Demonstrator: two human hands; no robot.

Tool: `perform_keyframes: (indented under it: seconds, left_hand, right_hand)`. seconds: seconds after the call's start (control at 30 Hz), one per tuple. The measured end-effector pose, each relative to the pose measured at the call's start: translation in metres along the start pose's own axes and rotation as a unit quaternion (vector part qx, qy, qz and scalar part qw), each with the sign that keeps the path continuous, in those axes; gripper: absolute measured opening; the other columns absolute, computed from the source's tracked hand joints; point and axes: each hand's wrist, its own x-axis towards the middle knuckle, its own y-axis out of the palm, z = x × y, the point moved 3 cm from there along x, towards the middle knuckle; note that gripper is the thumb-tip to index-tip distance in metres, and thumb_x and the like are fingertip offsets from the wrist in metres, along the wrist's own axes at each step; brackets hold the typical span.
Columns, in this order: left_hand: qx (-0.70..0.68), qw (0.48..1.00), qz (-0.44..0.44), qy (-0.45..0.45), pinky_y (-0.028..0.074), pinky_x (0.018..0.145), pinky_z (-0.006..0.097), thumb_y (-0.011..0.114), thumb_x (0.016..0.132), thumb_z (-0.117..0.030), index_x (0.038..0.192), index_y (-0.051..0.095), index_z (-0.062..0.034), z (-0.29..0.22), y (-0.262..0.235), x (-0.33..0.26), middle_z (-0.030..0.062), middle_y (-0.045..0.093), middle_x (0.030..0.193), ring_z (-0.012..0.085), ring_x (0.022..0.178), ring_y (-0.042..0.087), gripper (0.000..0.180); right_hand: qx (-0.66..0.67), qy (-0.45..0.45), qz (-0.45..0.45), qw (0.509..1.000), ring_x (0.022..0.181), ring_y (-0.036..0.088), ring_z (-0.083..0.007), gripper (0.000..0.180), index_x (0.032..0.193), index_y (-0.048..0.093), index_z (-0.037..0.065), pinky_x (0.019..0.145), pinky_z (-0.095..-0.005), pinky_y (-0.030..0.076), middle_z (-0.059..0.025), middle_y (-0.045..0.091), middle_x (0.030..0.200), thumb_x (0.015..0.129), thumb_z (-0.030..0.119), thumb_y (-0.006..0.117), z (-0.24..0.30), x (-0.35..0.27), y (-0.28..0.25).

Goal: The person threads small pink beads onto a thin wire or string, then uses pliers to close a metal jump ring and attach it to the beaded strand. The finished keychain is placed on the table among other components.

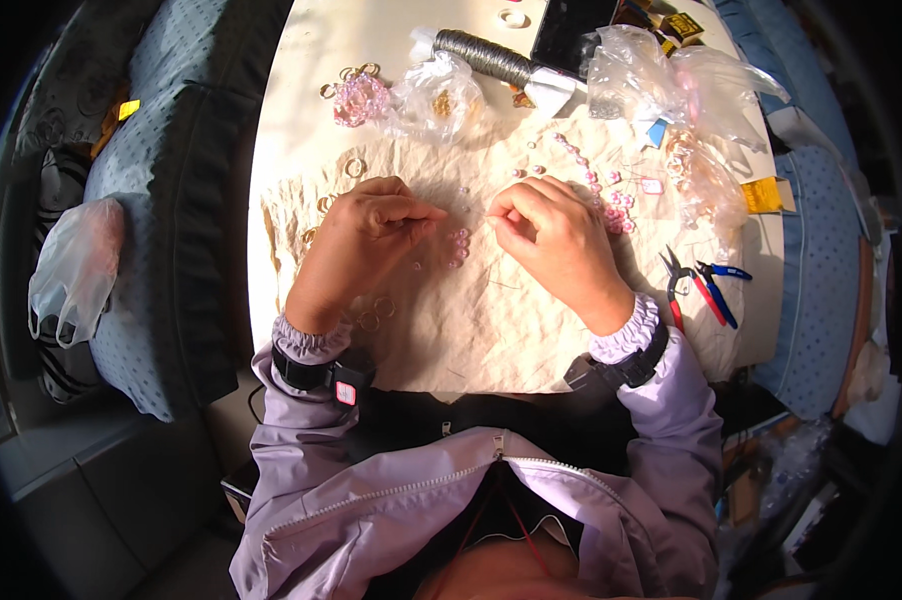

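My left hand (376, 225) is over the left part of a wrinkled beige cloth (471, 330), thumb and forefinger pinched together. Whatever sits in that pinch is too small to make out. Facing it, my right hand (546, 225) is pinched the same way, its fingertips a short gap from the left ones. Between the hands lies a small cluster of pink beads (459, 247). Beyond my right hand runs a line of pink beads (576, 160), ending in a heap of pink beads (619, 213). Several gold-coloured rings (354, 168) lie around my left hand.
Red- and blue-handled pliers (706, 290) lie right of my right wrist. Farther back are a pink bead bundle (361, 101), a spool of grey wire (483, 57), clear plastic bags (636, 75) and a dark flat device (571, 35). Blue padded seats (161, 200) flank the table.
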Motion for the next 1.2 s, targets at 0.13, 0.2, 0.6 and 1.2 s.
perform_keyframes:
  seconds: [0.13,0.2,0.6,1.2]
  left_hand:
    - [0.013,1.000,0.018,0.019,0.053,0.068,0.034,0.082,0.093,0.000,0.109,0.085,-0.0026,0.001,0.000,0.000,0.0077,0.067,0.084,0.0204,0.074,0.065,0.017]
    - [0.008,1.000,0.017,0.023,0.053,0.067,0.036,0.081,0.094,-0.003,0.109,0.084,-0.0033,0.002,0.002,0.001,0.0090,0.067,0.085,0.0231,0.073,0.065,0.016]
    - [-0.006,0.999,0.000,0.039,0.055,0.067,0.038,0.080,0.097,-0.010,0.109,0.084,-0.0043,0.002,0.008,0.006,0.0115,0.071,0.087,0.0291,0.071,0.069,0.014]
    - [-0.022,0.999,-0.019,0.022,0.055,0.070,0.037,0.081,0.095,-0.008,0.109,0.084,-0.0039,0.000,0.016,0.011,0.0106,0.072,0.088,0.0273,0.075,0.071,0.015]
  right_hand:
    - [0.007,-0.005,0.010,1.000,0.080,0.068,-0.0243,0.013,0.093,0.068,0.007,0.077,-0.0387,0.055,-0.0049,0.069,0.087,0.089,0.003,0.080,0.001,0.001,0.001]
    - [0.003,-0.009,0.016,1.000,0.080,0.067,-0.0240,0.013,0.094,0.068,0.007,0.077,-0.0383,0.055,-0.0046,0.068,0.086,0.089,0.003,0.080,0.002,0.002,0.002]
    - [0.001,-0.001,0.025,1.000,0.083,0.068,-0.0260,0.014,0.094,0.068,0.007,0.082,-0.0404,0.055,-0.0048,0.069,0.085,0.089,0.004,0.080,0.002,0.003,0.004]
    - [-0.010,0.018,0.024,0.999,0.079,0.068,-0.0259,0.013,0.091,0.065,0.006,0.078,-0.0405,0.055,-0.0063,0.067,0.083,0.090,0.003,0.077,0.002,0.002,0.005]
